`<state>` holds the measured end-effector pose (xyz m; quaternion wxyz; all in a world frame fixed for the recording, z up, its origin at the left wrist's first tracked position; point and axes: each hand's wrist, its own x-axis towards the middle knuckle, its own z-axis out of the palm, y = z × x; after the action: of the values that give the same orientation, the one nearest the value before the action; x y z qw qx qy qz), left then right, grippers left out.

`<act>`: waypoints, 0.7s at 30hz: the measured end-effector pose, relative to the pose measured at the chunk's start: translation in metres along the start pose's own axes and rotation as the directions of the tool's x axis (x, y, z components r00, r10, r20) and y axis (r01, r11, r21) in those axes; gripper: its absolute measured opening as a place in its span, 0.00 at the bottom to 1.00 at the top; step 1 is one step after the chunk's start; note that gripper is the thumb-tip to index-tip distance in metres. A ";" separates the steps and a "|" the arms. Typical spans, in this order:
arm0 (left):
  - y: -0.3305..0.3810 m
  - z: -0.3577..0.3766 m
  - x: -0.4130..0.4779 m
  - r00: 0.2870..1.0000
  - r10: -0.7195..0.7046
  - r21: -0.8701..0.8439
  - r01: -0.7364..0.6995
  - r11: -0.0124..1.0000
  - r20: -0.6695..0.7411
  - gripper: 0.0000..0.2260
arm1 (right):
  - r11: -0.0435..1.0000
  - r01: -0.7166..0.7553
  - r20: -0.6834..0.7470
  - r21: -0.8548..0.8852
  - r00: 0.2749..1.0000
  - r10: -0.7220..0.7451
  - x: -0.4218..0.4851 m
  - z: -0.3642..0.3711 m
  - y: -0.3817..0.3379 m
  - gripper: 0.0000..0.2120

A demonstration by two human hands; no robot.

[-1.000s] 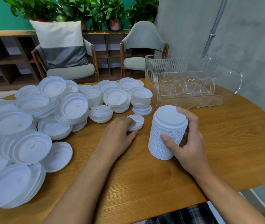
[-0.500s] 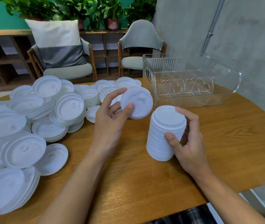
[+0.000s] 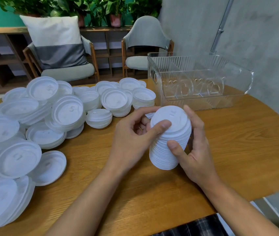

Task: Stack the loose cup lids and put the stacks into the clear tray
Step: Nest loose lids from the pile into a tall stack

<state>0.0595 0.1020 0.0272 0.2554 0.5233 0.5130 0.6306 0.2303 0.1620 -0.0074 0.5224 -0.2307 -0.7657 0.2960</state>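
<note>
Loose white lids [image 3: 67,113] were heaped across the left half of the frame on a wooden table [image 3: 237,142]. At centre, a tall stack [image 3: 167,150] of lids was held between both hands. The left hand [image 3: 132,138] was curled at the stack's top, with the thumb pressed on the top lid and the fingers bent behind the rim. The right hand [image 3: 194,150] was wrapped round the stack's side, thumb in front. A clear tray [image 3: 200,82] was seen at upper right, apart from the stack.

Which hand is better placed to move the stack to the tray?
Right hand: it grips the stack and the tray lies on its side. Left hand only pinches the top.
</note>
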 end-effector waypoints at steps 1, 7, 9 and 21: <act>-0.001 0.001 -0.001 1.000 0.013 0.037 -0.013 0.999 -0.009 0.17 | 1.000 -0.001 0.004 0.001 1.000 0.001 0.000 0.000 0.000 0.31; -0.001 -0.006 -0.001 0.986 0.021 0.043 -0.029 0.999 0.168 0.26 | 0.999 -0.003 0.013 0.034 1.000 0.003 0.000 0.000 0.002 0.29; 0.000 -0.009 -0.001 0.971 0.023 -0.071 -0.006 0.997 0.239 0.28 | 0.999 0.001 0.015 0.035 1.000 -0.001 -0.001 0.000 0.002 0.30; 0.001 0.009 -0.008 0.996 0.060 0.080 -0.065 0.995 0.063 0.28 | 0.999 -0.032 0.014 0.033 0.999 0.032 -0.003 0.000 0.001 0.34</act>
<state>0.0709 0.0987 0.0247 0.2295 0.5682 0.5136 0.6006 0.2314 0.1610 -0.0097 0.5164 -0.2322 -0.7602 0.3187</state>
